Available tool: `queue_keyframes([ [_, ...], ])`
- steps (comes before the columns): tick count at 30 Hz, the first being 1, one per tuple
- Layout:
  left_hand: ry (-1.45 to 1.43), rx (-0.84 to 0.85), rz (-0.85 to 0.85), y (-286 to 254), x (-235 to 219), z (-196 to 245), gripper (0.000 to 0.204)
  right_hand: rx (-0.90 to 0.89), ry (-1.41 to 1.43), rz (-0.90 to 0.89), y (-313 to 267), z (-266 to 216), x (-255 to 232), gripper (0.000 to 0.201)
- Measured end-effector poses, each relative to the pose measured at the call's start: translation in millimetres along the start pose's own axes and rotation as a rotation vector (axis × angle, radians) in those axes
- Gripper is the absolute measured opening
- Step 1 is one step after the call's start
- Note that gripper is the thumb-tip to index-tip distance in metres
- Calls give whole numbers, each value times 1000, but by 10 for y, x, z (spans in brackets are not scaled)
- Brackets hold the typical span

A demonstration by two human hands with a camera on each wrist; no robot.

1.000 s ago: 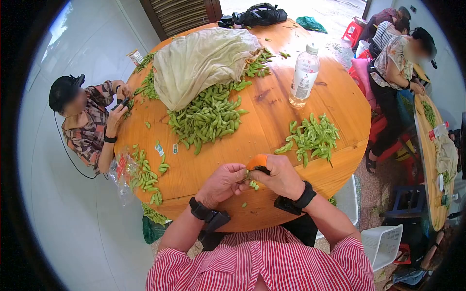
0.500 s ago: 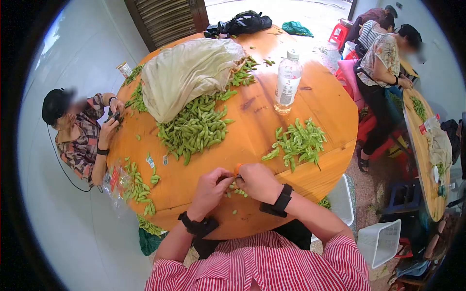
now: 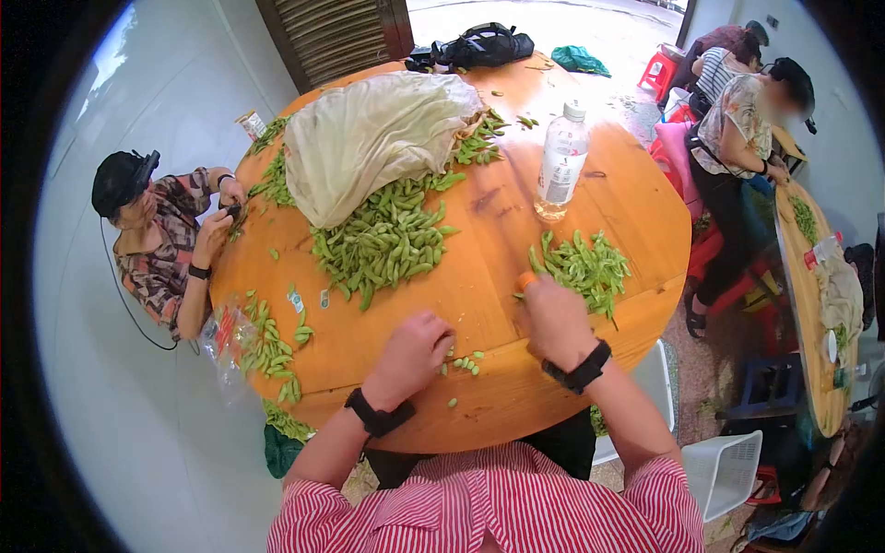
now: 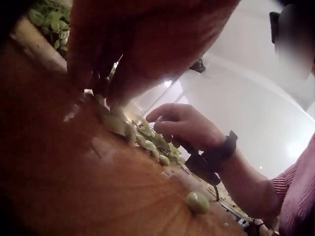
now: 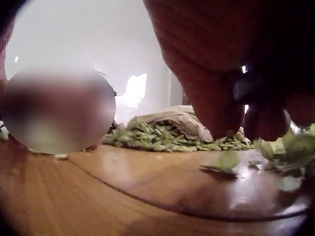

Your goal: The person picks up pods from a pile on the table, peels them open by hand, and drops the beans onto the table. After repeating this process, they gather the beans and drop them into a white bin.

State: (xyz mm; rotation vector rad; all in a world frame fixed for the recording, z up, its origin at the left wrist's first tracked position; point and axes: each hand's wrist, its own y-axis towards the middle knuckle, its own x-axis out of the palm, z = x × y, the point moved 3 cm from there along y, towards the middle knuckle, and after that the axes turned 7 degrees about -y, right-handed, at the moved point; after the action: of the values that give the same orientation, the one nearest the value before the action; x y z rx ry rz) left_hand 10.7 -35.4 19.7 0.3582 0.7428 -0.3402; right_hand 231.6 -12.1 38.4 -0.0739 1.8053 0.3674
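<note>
My left hand [image 3: 410, 358] is low over the wooden table, fingers bent down beside several loose green soybeans [image 3: 467, 365]. The left wrist view shows its fingertips right at the beans, with a single bean [image 4: 198, 202] nearer the camera; I cannot tell whether they pinch anything. At the near edge of a small heap of pale, flattened soybean pods [image 3: 595, 267], my right hand [image 3: 560, 323] hangs with loosely bent fingers. An orange piece [image 3: 525, 281] shows at its fingers. Below that hand in the right wrist view is one pod [image 5: 227, 160].
A large pile of plump green pods [image 3: 387, 244] lies partly under a pale cloth [image 3: 378, 138]. A clear bottle [image 3: 562, 161] stands behind the small heap. Opposite on the left, another person [image 3: 152, 240] handles pods. White baskets [image 3: 724, 470] are at lower right.
My hands were together over the beans and have parted. The right hand has moved right and forward to the flattened pods; the left stays by the loose beans. The head view shifted slightly.
</note>
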Motion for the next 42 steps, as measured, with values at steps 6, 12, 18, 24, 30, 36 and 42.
queue_keyframes([
  [6,-103,-43,-113,48,-1,90,13,-189,241,-232,-316,-515,352,17],
  [12,122,44,285,576,-230,-390,13,-245,456,-168,-282,-644,240,19],
  [18,431,-209,53,548,-228,-472,15,-219,406,-155,-265,-347,348,18],
  [24,191,-34,217,358,-278,-308,16,-127,544,8,-180,-349,212,17],
  [30,-834,-557,16,148,-38,-79,16,-35,673,21,-114,-385,188,16],
  [36,-1065,-604,20,94,55,-18,18,-20,611,-76,-50,-362,340,16],
  [42,-1121,-590,148,35,32,-110,17,22,634,-96,-55,-265,235,15],
])
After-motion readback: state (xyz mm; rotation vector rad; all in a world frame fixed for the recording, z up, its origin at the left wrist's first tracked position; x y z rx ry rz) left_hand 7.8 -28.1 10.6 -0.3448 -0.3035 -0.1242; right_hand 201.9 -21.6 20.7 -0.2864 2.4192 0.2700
